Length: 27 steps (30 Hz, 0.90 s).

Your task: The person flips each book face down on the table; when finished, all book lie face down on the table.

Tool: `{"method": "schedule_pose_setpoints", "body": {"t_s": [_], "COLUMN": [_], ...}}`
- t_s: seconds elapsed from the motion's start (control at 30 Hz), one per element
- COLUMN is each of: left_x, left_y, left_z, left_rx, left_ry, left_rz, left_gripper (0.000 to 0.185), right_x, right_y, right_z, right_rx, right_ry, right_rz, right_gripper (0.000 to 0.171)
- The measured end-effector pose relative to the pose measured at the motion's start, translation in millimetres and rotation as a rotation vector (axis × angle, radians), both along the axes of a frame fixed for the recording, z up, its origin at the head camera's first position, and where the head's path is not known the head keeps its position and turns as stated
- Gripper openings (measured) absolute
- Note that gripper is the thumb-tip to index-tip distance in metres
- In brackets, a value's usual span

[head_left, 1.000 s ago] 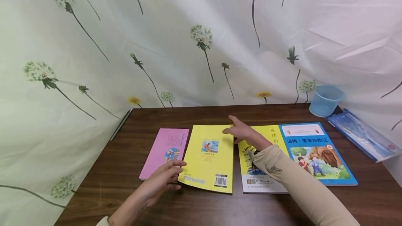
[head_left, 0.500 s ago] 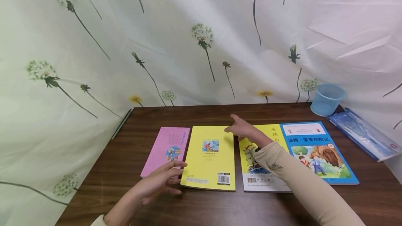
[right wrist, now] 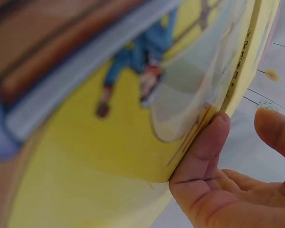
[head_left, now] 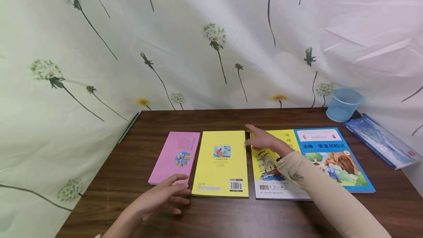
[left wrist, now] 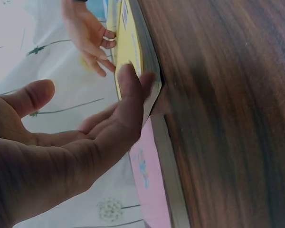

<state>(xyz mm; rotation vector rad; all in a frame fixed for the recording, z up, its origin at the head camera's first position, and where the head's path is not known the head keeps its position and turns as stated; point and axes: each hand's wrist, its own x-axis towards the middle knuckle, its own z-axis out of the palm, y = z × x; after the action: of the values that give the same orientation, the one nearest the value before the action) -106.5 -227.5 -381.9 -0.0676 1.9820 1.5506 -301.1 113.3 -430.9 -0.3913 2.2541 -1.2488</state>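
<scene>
The yellow book [head_left: 220, 164] is seen lying flat, back cover up, at the middle of the brown table [head_left: 211, 216] — between a pink book [head_left: 175, 156] on its left and a yellow-and-white book [head_left: 271, 168] on its right. Its near left corner is touched by the left hand [head_left: 162, 195], fingers straight and loosely spread, nothing gripped. Its far right edge is met by the fingertips of the right hand [head_left: 264, 140] — fingers extended, nothing clasped; farther right, a blue picture book [head_left: 333, 161], a blue cup [head_left: 343, 104] and another blue book [head_left: 383, 141] are noted.
</scene>
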Motion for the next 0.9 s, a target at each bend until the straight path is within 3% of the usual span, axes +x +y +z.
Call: {"method": "schedule_pose_setpoints", "body": {"t_s": [0.27, 0.57, 0.9], "left_x": [3.2, 3.3, 3.1], "left_y": [-1, 4, 5], "left_z": [-3.4, -8.8, -12.3], "left_rx": [-0.010, 0.046, 0.127], "left_ry": [-0.037, -0.110, -0.117], "left_rz": [-0.004, -0.001, 0.009], "left_gripper": [0.061, 0.059, 0.055], "right_x": [-4.9, -5.2, -4.4], "right_y": [-5, -5, -5], "right_z": [-5.7, -0.7, 6.0], "right_rx": [0.117, 0.087, 0.103], "right_ry": [0.063, 0.028, 0.013], "right_rz": [0.052, 0.034, 0.066], "right_gripper": [0.087, 0.087, 0.085]}}
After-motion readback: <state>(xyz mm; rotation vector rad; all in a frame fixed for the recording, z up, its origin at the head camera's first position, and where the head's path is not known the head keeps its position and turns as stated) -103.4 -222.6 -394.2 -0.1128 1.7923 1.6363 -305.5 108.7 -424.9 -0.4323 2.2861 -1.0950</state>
